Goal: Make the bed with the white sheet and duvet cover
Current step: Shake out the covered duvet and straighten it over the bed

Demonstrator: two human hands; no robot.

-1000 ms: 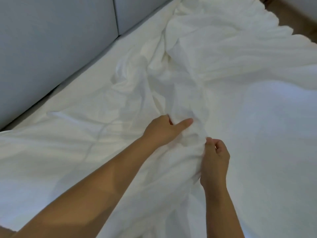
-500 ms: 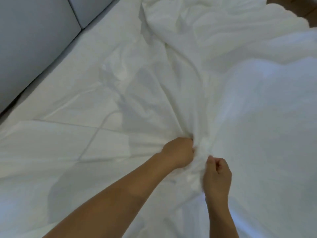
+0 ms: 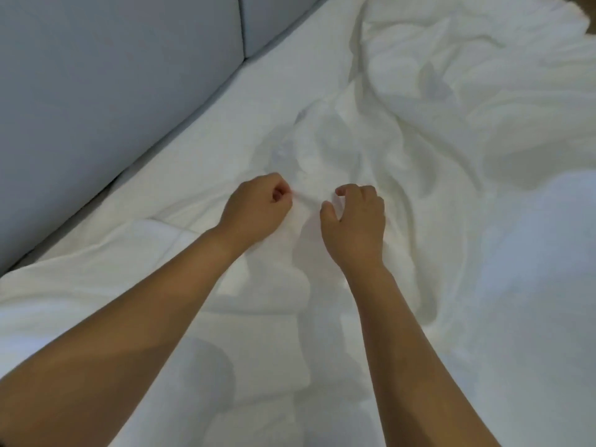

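A crumpled white duvet cover (image 3: pixel 425 133) lies in folds across the bed, over the flatter white sheet (image 3: pixel 258 91) that runs along the left side. My left hand (image 3: pixel 258 208) pinches a small ridge of the white fabric between thumb and curled fingers. A short way to its right, my right hand (image 3: pixel 356 221) hovers over the same ridge. Its fingers are half curled, the thumb is apart from them, and nothing is clamped between them. Both bare forearms reach in from the bottom of the view.
A grey padded headboard (image 3: pixel 113 75) with a vertical seam borders the bed on the left. A sliver of brown floor (image 3: pixel 589 12) shows at the top right corner. Smoother, puffier bedding (image 3: pixel 532 253) fills the right side.
Both hands have moved up and left along the fabric and spread apart. The right hand has let go of the fold it pinched; the left still grips fabric.
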